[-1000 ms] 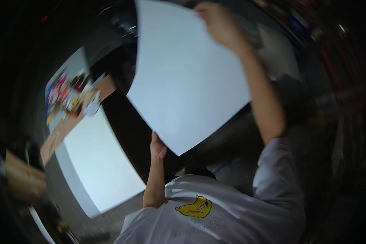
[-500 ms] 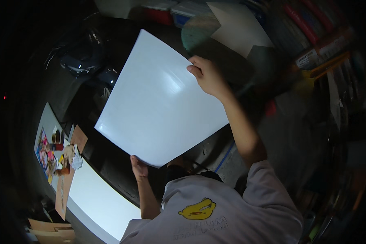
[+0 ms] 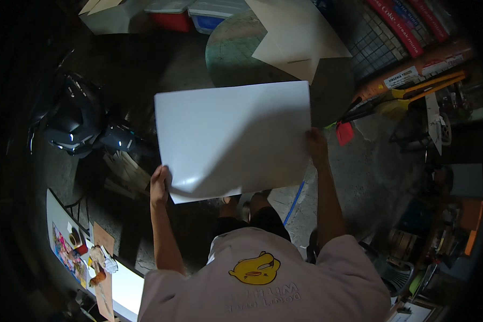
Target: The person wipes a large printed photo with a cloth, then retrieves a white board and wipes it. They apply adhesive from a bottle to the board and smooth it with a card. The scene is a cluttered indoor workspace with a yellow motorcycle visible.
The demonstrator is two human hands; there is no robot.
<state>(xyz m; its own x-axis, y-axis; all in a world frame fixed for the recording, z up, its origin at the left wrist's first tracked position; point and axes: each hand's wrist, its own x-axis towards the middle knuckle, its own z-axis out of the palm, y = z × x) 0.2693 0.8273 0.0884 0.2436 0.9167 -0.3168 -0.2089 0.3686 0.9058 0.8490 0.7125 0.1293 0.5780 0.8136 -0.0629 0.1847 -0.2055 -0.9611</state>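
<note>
A large white glossy sheet or board point(image 3: 225, 134) is held up in front of me, its lower part crossed by a shadow. My left hand point(image 3: 160, 185) grips its lower left corner, thumb on the near face. At the right edge, my right hand point(image 3: 317, 147) is closed around the side; its fingers are partly hidden in shade. Whether this is one sheet or several stacked ones I cannot tell.
To the left stands a dark motorcycle point(image 3: 75, 123). A table point(image 3: 126, 292) at the lower left bears a colourful print and tape rolls. Beyond the sheet, a round greenish table point(image 3: 225, 53) carries pale cardboard point(image 3: 295, 32). A red dustpan-like thing point(image 3: 344, 133) lies right.
The white sheet has turned from a slanted pose to nearly level. My right hand has come down to its right edge, and my left hand has moved left and up.
</note>
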